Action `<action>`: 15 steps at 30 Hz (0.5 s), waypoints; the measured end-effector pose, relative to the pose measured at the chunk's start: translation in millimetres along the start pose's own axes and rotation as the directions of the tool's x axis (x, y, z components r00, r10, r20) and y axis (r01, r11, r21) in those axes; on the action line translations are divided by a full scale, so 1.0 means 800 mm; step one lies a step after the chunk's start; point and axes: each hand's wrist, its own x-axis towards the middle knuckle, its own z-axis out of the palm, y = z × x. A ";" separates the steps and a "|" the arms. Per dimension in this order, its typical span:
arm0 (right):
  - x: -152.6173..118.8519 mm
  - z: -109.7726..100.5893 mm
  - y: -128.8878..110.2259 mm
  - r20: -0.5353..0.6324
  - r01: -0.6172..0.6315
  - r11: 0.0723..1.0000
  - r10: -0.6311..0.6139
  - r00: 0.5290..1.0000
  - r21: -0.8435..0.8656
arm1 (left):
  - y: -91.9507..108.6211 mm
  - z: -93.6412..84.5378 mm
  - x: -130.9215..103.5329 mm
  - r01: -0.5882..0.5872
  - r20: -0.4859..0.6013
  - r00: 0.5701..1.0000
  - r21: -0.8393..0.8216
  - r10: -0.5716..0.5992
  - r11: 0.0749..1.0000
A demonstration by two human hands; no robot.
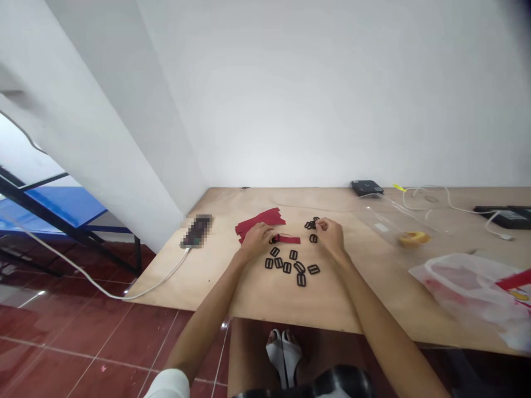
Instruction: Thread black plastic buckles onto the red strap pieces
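My left hand [258, 237] is low over the wood table, at the near edge of a stack of red strips [259, 219]. By its fingertips lies a short red strip [289, 239] with a black buckle at its left end; whether the fingers grip it is hard to see. My right hand [329, 232] has its fingers pinched together at a small pile of black buckles [310, 224]; what is between them is too small to make out. One black buckle [313, 239] lies just below. Several loose black buckles [287, 267] are spread nearer to me.
A phone [196, 231] with a white cable lies at the left. To the right are a black box [367, 188], clear plastic packaging [381, 226], a yellow roll [415, 239], white cables and a plastic bag [464, 282]. The table's front edge is near my forearms.
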 end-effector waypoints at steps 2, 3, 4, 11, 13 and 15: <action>0.002 -0.005 0.005 0.010 -0.046 0.995 0.047 0.999 -0.085 | -0.011 -0.003 0.002 0.074 -0.055 0.996 0.055 -0.071 0.996; 0.003 -0.007 0.006 0.020 -0.059 0.993 0.062 0.998 -0.105 | -0.017 -0.005 0.002 0.107 -0.077 0.992 0.075 -0.101 0.991; 0.002 -0.009 0.006 0.036 -0.070 0.990 0.075 0.997 -0.119 | -0.023 -0.006 0.003 0.132 -0.091 0.988 0.087 -0.124 0.987; -0.004 -0.008 -0.002 0.222 -0.045 0.961 0.108 0.969 -0.272 | -0.038 -0.003 0.006 0.184 -0.109 0.978 0.069 -0.176 0.980; -0.006 -0.006 -0.005 0.231 -0.019 0.965 0.081 0.970 -0.261 | -0.036 -0.001 0.006 0.178 -0.109 0.979 0.050 -0.172 0.983; -0.008 -0.003 -0.008 0.227 -0.007 0.969 0.065 0.972 -0.248 | -0.034 -0.001 0.007 0.171 -0.109 0.980 0.028 -0.167 0.985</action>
